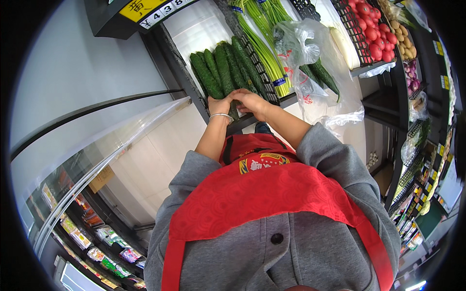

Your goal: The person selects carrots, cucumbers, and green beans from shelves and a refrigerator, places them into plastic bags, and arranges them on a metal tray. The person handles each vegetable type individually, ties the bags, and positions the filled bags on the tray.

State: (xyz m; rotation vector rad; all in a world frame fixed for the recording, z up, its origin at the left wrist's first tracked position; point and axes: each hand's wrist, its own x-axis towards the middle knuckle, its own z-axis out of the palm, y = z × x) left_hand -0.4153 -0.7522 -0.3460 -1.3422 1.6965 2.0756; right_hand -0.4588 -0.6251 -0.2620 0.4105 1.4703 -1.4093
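Note:
Several dark green cucumbers lie side by side in a black plastic crate. My left hand, with a bracelet at the wrist, curls around the near end of a cucumber. Its fingertips meet my right hand, whose fingers are bent beside the same near ends. One cucumber tip pokes out below, between my two hands. The right hand's grip is partly hidden. To the right, a clear plastic bag with more cucumbers in it hangs over the shelf's front edge.
Banded green stalks fill the neighbouring section. Beyond are a white radish, tomatoes, potatoes and red onions. A glass panel edge and black rail run at left. A price sign overhangs the crate.

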